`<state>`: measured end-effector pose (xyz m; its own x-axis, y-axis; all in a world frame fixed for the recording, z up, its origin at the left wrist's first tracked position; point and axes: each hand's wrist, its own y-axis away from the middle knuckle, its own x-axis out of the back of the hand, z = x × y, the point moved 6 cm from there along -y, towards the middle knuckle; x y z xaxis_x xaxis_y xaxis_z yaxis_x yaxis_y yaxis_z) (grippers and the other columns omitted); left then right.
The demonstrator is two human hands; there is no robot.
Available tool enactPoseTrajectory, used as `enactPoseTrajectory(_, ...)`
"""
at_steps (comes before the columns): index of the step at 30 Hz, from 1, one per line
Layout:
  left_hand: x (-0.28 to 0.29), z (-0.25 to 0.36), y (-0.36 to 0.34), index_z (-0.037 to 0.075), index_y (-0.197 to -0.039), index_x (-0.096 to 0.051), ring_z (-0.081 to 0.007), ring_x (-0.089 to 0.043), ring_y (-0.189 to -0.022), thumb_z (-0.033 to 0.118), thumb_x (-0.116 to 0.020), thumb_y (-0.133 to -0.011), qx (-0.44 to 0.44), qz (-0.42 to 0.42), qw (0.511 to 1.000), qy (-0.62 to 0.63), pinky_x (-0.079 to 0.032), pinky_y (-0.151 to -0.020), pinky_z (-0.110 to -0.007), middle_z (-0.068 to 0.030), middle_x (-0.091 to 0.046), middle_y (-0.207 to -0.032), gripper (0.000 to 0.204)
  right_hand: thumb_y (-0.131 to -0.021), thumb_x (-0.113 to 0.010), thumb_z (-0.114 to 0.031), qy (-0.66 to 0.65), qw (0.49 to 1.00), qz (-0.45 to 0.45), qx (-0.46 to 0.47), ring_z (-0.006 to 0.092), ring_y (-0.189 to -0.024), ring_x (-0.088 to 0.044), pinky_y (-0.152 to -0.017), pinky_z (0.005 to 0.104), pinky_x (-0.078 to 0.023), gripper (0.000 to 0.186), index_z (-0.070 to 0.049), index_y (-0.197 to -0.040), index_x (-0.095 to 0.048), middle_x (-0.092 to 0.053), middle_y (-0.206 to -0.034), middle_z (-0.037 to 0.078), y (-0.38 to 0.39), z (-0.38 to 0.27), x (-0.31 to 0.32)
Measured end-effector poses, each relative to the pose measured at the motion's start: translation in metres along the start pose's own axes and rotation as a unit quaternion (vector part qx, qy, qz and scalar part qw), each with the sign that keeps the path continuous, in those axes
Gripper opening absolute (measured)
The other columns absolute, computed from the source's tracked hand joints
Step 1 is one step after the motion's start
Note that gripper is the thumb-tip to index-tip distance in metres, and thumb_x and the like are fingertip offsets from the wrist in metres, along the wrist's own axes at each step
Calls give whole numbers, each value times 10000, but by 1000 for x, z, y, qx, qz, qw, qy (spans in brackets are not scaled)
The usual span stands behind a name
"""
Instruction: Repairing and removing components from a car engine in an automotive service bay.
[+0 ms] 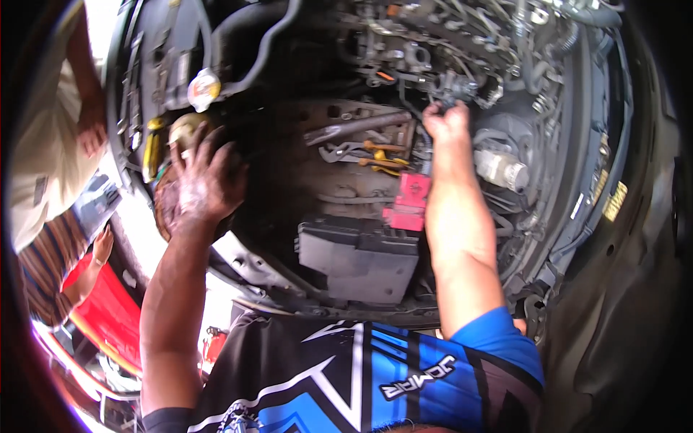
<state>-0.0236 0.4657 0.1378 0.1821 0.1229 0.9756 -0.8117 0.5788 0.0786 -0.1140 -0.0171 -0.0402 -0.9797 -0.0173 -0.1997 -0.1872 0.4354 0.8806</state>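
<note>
My left hand (pixel 206 177) rests with fingers spread at the left edge of an open engine bay. Its fingertips lie against a rounded tan object (pixel 189 128), and a reddish-brown rag-like bundle (pixel 167 206) shows beside the palm. A yellow-and-black handled tool (pixel 152 149) stands just left of it. My right hand (pixel 447 121) reaches up to the engine, its fingers closed at a small dark grey part (pixel 456 88). Exactly what those fingers hold is hidden. Between my arms, pliers with yellow handles (pixel 386 160) and a metal tube (pixel 359 128) lie on the tray (pixel 289 151).
A red plastic cover (pixel 411 198) and a dark grey box (pixel 359 260) sit near my body. Right of my forearm is a whitish cylinder (pixel 503 170). A white-and-orange cap (pixel 204 89) is at upper left. Other people (pixel 47 159) stand beyond the left edge.
</note>
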Motion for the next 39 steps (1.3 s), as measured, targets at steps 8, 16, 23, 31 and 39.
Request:
enactPoseTrajectory(8, 0, 0, 1, 169, -1190, -651, -321, -349, -1438, 363, -690, -857, 7, 18, 1000, 17, -139, -1147, -672, -65, -527, -1395, 387, -845, -598, -244, 35, 984, -165, -48, 190, -627, -536, -580, 319, -459, 265, 5, -889, -517, -562, -736, 88, 137, 17, -8)
enactPoseTrajectory(16, 3, 0, 0, 152, -1223, -635, -311, -332, -1449, 384, -678, -868, 5, 12, 1000, 9, -139, -1152, -661, -74, -525, -1403, 426, -937, -527, -88, 174, 895, -330, 243, 205, -782, -601, -616, 348, -551, 397, -70, -1324, -443, -602, -947, 104, 273, 19, -13)
enactPoseTrajectory(23, 47, 23, 10, 34, -1370, -499, -353, -436, -1365, 392, -720, -864, -56, 155, 975, 150, -221, -1145, -580, -156, -548, -1359, 658, -953, -506, 47, 487, 670, -452, 331, 72, -679, -541, -583, 252, -486, 668, -134, -1551, -268, -602, -924, 62, 324, 104, -24)
enactPoseTrajectory(31, 65, 47, 36, -7, -1130, -621, -390, -672, -894, 53, -690, -862, -51, 15, 924, 378, -541, -775, -446, -194, -679, -962, 283, -924, -527, 47, 491, 639, -513, 296, 206, -1119, -639, -949, 325, -504, 637, -62, -1524, -344, -585, -1354, 154, 356, 191, -5)
enactPoseTrajectory(39, 63, -115, 59, 7, -1046, -693, -377, -664, -955, 185, -678, -887, 268, 191, 934, 140, -520, -825, -443, -211, -684, -988, 239, -963, -508, 14, 432, 753, -452, 207, 86, -599, -495, -530, 237, -456, 687, -155, -1578, -253, -546, -799, 28, 327, 164, -13)
